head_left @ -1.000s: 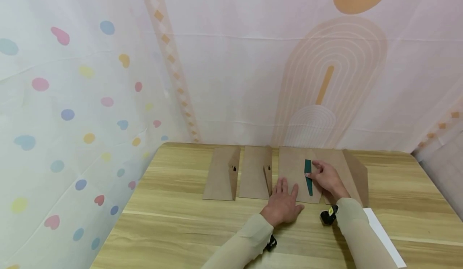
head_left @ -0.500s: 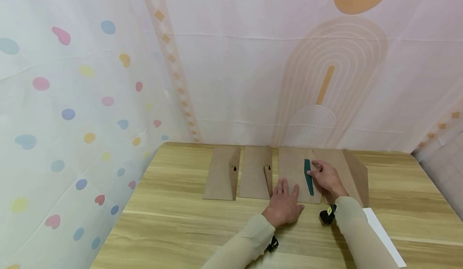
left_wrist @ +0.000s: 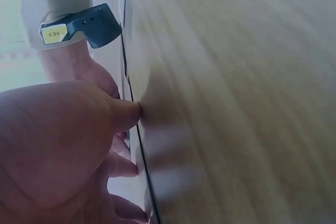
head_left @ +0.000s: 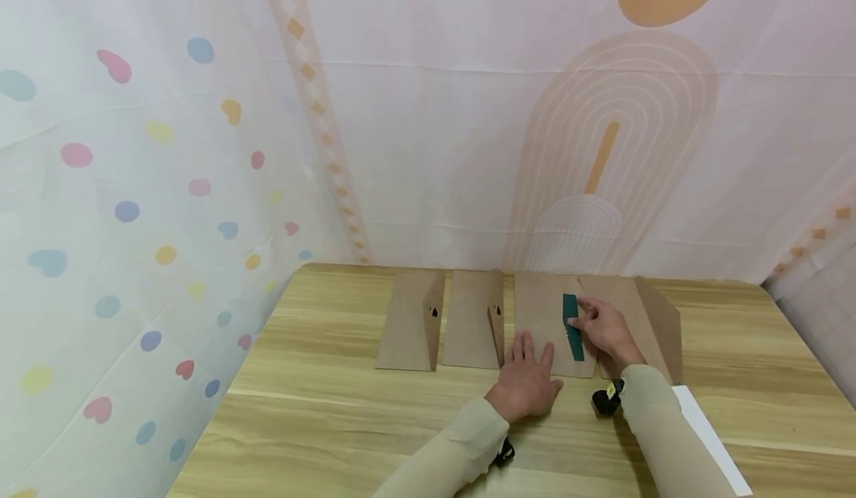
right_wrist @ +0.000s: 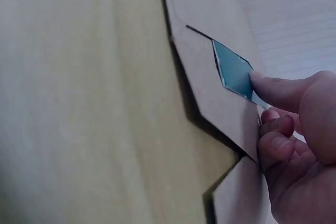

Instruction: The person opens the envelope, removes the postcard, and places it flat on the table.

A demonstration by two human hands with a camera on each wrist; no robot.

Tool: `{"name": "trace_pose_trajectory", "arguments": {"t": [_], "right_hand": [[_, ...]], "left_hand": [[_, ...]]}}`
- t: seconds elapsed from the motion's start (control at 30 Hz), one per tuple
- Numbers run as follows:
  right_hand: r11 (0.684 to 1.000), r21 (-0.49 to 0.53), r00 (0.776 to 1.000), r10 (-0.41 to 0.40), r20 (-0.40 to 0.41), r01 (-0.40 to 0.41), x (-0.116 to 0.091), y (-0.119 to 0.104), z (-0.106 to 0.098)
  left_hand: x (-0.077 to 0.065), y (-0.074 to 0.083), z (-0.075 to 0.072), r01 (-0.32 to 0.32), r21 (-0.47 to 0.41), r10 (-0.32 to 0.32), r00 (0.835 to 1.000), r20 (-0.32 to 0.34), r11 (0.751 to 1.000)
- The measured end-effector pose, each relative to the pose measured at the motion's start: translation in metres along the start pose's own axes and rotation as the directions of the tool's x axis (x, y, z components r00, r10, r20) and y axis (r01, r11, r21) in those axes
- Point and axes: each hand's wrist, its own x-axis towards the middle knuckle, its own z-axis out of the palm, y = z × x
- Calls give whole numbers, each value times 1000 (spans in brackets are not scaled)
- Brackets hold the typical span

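In the head view my right hand (head_left: 605, 328) pinches a narrow green flap (head_left: 571, 319) with tapered ends, over a brown card sheet (head_left: 538, 308). The right wrist view shows the thumb against this green flap (right_wrist: 234, 72), small white marks on it, and the other fingers curled close by. How the flap joins the card cannot be told. My left hand (head_left: 524, 383) lies with fingers spread, its fingertips resting on the lower edge of the same sheet. In the left wrist view its thumb (left_wrist: 128, 114) touches the wooden table.
Two brown card pieces, one at far left (head_left: 404, 323) and one beside it (head_left: 468, 319), have folded side flaps with black marks. Another brown card (head_left: 618, 297) lies under and beyond my right hand. A white strip (head_left: 712, 438) lies by the right forearm. A patterned cloth (head_left: 428, 111) hangs behind.
The green flap has tilted slightly and shows a wider face with white marks. My right thumb has shifted a little along it. My left hand stays nearly still.
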Motion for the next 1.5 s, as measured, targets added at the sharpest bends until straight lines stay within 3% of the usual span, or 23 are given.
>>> {"name": "trace_pose_trajectory", "arguments": {"t": [0.67,1.03,1.2,1.5], "right_hand": [[985,163,996,41,84,-55,0,2,-1],[935,334,992,91,84,-114,-2,3,-5],[908,407,994,64,93,-97,-1,5,-8],[895,435,993,56,104,-96,-1,4,-9]], "left_hand": [[0,0,-2,0,-6,0,1000,12,1000],[-1,0,-2,-2,2,2,1000,13,1000],[-1,-1,-2,-5,5,5,1000,7,1000],[-2,-1,-2,-11,15,11,1000,-7,1000]]}}
